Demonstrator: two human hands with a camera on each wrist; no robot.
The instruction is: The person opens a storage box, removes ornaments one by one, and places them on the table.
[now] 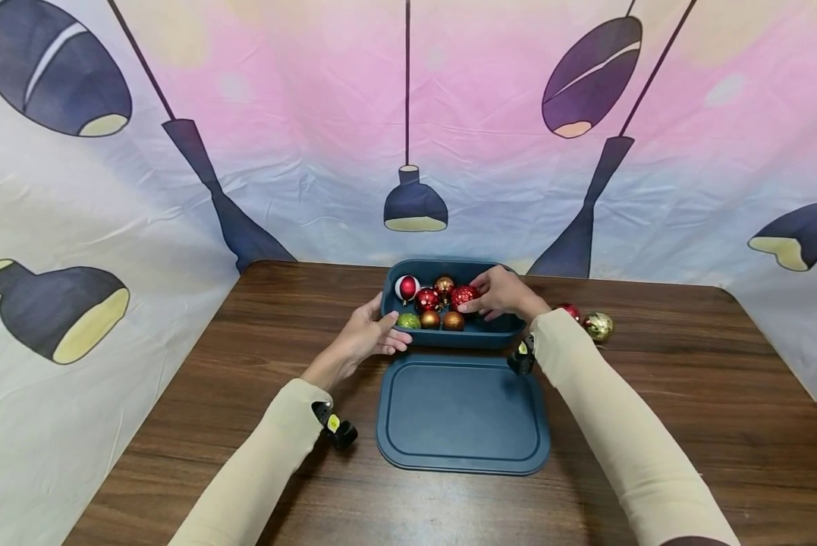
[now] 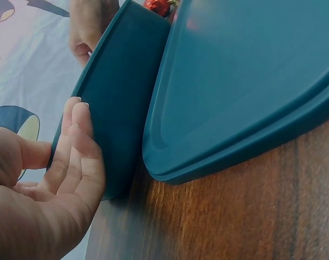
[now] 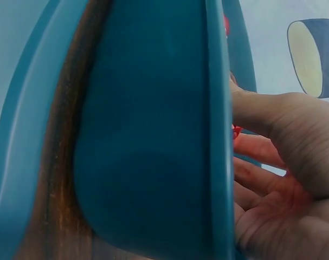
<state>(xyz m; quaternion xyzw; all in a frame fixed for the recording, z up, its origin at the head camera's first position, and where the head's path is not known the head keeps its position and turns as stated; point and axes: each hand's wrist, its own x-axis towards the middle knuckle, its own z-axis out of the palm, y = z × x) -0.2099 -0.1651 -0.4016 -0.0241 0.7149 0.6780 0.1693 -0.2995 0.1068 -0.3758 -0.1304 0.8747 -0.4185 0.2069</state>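
Pinch of right hand point(image 1: 504, 294) on red bauble point(image 1: 463, 296), grip of left hand point(image 1: 364, 334) on blue box point(image 1: 449, 340) — best to free the bauble low, keeping the box steady.

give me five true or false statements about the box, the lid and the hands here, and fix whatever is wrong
1. The left hand holds one end of the box. True.
2. The lid covers the box. False: it lies on the table, on the box's near side.
3. The right hand grips a red ornament. True.
4. Every ornament is inside the box. False: another red ornament and a gold ornament lie outside it.
5. The green ornament is inside the box. True.
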